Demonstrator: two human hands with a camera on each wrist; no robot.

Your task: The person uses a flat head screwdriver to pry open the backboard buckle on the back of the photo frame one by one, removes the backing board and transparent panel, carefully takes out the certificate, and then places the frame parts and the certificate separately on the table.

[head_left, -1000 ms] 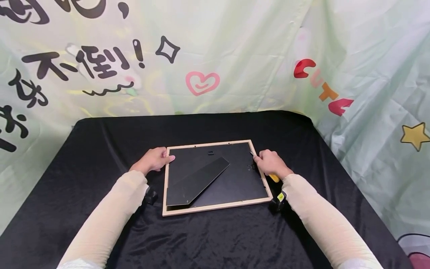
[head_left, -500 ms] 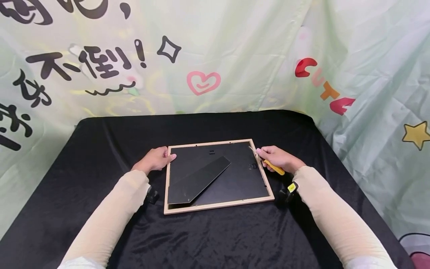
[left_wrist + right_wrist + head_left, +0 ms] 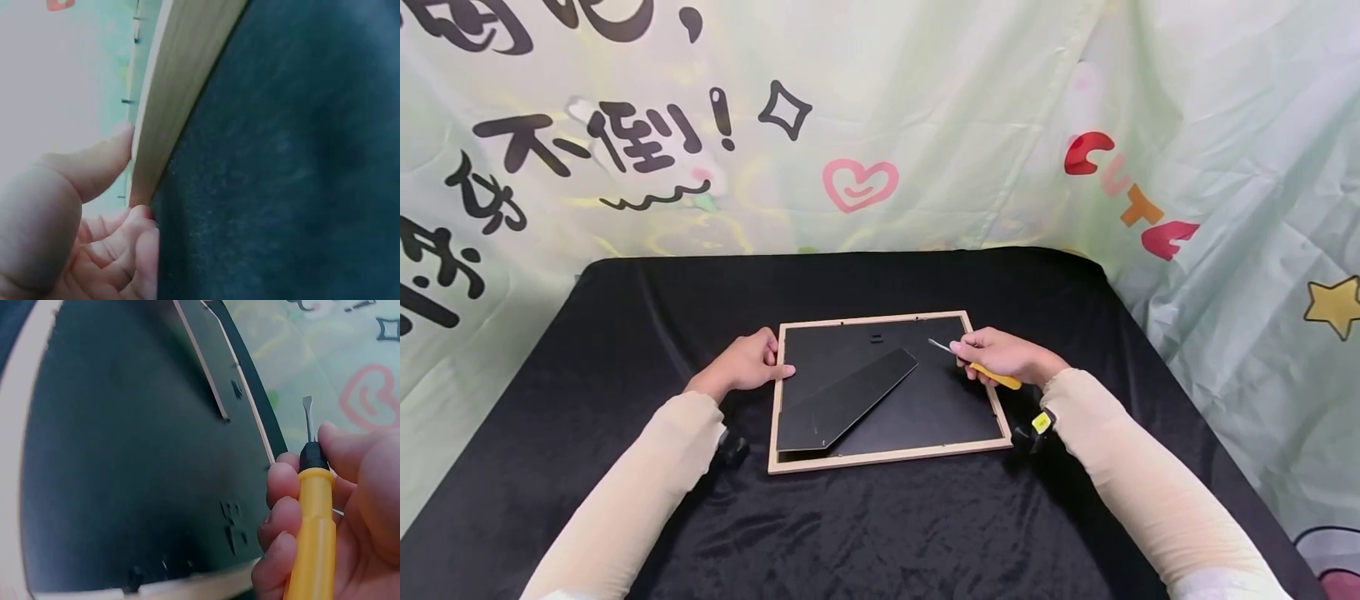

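A picture frame with a pale wooden border lies back side up, showing its black backing board. A tapered black easel stand slants across the board. My left hand grips the frame's left border near the far corner; the left wrist view has the thumb on the border and curled fingers at its outer edge. In my right hand is a flat-head screwdriver with a yellow handle. Its bare metal tip points leftward above the board, near the right border.
Black cloth covers the table, running under the frame and both sleeved forearms. Small dark metal tabs stick out along the frame's inner edge. A hanging hook sits near the far border. Printed pale green fabric hangs behind and at the sides.
The right hand first drew back to the right from the border, then came in over the board, swinging the screwdriver tip leftward. The left thumb has shifted slightly nearer along the border.
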